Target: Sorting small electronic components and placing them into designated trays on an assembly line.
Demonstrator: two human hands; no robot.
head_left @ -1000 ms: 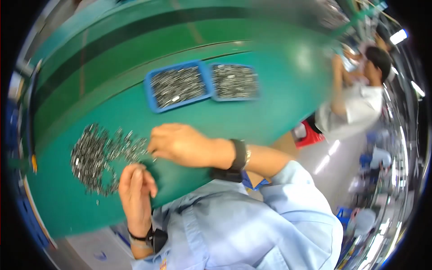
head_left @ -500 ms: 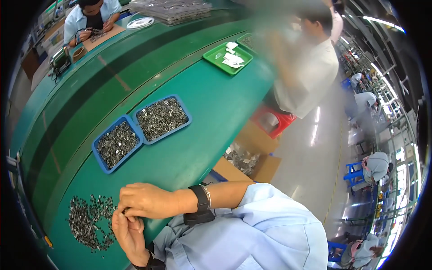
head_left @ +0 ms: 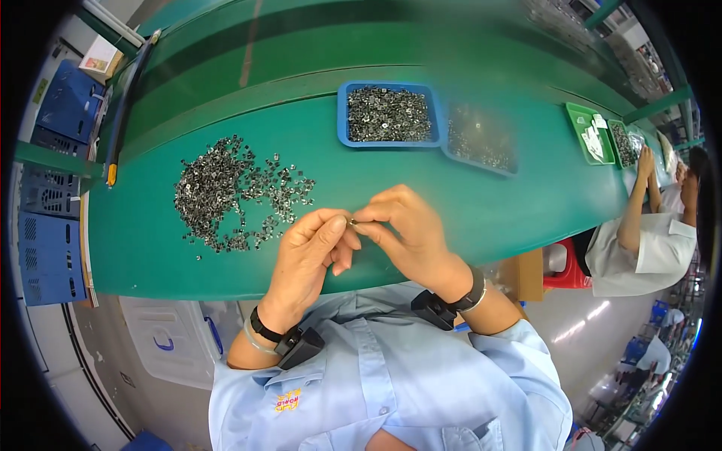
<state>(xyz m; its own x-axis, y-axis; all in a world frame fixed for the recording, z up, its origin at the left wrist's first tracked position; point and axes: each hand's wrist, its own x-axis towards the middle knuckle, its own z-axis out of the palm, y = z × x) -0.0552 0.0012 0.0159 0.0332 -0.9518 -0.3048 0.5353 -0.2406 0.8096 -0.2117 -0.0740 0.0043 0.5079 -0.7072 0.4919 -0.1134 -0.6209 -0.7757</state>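
Note:
Near the front edge of the green bench, my left hand (head_left: 310, 248) and my right hand (head_left: 410, 231) meet fingertip to fingertip. Pinched between them is a small dark metal part (head_left: 352, 222), mostly covered by the fingers, so its exact kind cannot be made out. Beside my left hand, to its left and farther off, a loose pile of small dark metal parts (head_left: 214, 188) spreads over the bench top. Beyond my right hand stands a blue tray (head_left: 342, 113) filled with similar parts. A second blue tray (head_left: 496, 170), partly blurred, adjoins it on the right.
At the far right of the bench (head_left: 316, 177) lie a green tray (head_left: 579, 124) with white pieces and a co-worker's hands (head_left: 645, 165). Blue crates (head_left: 49, 259) stand at the left. Below are a lidded clear box (head_left: 162, 338), a cardboard box (head_left: 529, 274) and a red stool (head_left: 564, 274).
The view has swung left, so the pile and trays appear farther right and the co-worker sits at the right edge. My hands remain together at the fingertips, now spread wider at the wrists.

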